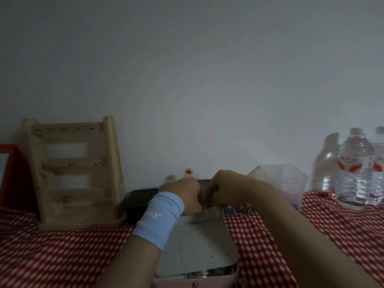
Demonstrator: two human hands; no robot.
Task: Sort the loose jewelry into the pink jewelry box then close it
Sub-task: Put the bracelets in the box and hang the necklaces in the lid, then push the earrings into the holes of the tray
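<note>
Pink jewelry box point(218, 282), open on the checked surface point(52, 256). The left hand point(182, 194), its blue wristband point(159, 220) marked with a white "X", and the right hand point(222, 190) meet over the box's far edge, fingers curled; their grasp cannot be told. To the box's right, the water bottle point(353, 169) has an unreadable red label.

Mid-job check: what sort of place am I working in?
Likely a home dressing table against a plain wall: a red-and-white patterned cloth covers it, a wooden jewelry stand sits at the left, and the pink jewelry box lies open in the middle.
</note>
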